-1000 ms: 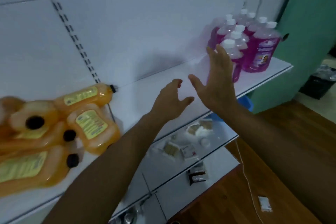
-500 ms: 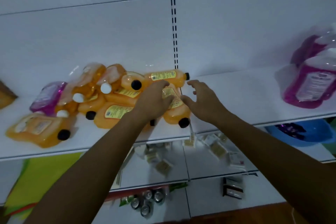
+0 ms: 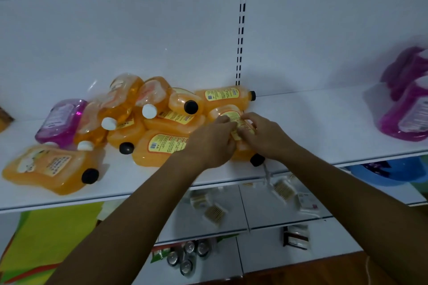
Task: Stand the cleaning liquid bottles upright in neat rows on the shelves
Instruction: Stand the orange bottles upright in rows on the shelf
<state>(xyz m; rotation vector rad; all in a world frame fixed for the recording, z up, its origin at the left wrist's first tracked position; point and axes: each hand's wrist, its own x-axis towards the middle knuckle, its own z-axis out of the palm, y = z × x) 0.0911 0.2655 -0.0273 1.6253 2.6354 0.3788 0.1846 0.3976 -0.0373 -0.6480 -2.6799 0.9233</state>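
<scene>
Head camera view: a person is standing at a white metal shelf (image 3: 312, 127), both forearms reaching forward over its front edge. The left hand (image 3: 212, 143) and the right hand (image 3: 266, 136) are closing from either side on one orange translucent plastic bottle with a yellow label and black cap (image 3: 236, 122); the fingers of both hands are curling over the label and gripping the body. This bottle is lying on its side at the right edge of the heap, its black cap pointing toward the shelf's front edge.

To the left, a heap of similar orange bottles (image 3: 162, 118) is lying in disorder, some stacked on others, some with black caps and some with white caps. One long orange bottle (image 3: 224, 95) is lying against the back panel, just behind the gripped bottle. A separate flat orange bottle (image 3: 48, 166) is lying alone near the front left of the shelf. A purple translucent bottle (image 3: 61, 120) is lying tipped at the left side of the heap.

At the far right of the same shelf, well apart from the heap, a group of purple bottles (image 3: 407, 109) is showing, blurred.

On the lower shelves, small packets (image 3: 214, 211), metal cans (image 3: 185, 257) and a blue plastic basin (image 3: 393, 173) are sitting.
</scene>
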